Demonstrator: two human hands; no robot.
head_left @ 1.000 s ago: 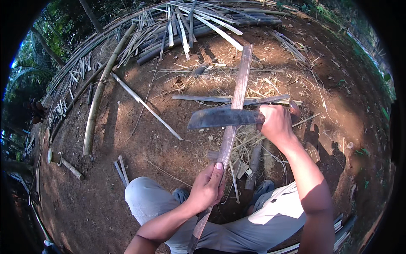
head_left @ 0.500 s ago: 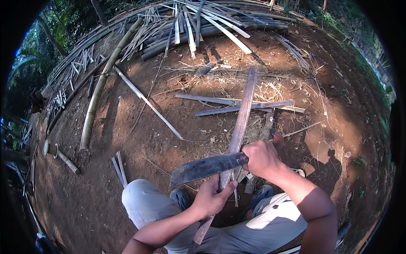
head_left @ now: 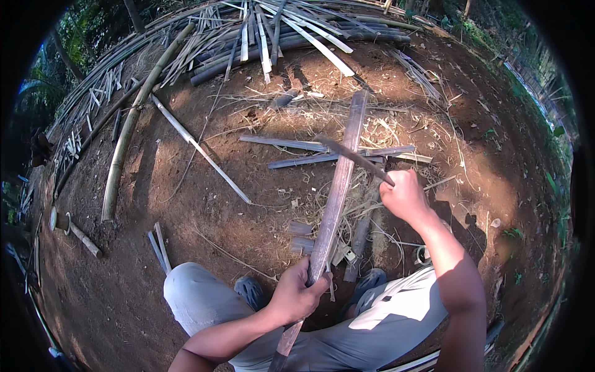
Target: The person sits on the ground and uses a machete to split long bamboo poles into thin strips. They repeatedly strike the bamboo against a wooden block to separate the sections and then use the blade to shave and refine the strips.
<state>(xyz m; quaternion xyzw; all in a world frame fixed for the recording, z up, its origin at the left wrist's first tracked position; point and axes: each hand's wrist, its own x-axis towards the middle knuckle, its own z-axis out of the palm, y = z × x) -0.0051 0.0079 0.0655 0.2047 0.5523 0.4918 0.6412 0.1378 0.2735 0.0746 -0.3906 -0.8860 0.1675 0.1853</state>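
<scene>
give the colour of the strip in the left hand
The strip is greyish brown with a slight purple tinge, clearest in the head view.

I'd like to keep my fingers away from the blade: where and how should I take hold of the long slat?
I'd grip the slat on its lower part, from the left, fingers around its narrow width, as the left hand does. It is long and flat, and the machete in the right hand crosses its upper half in view.
</scene>
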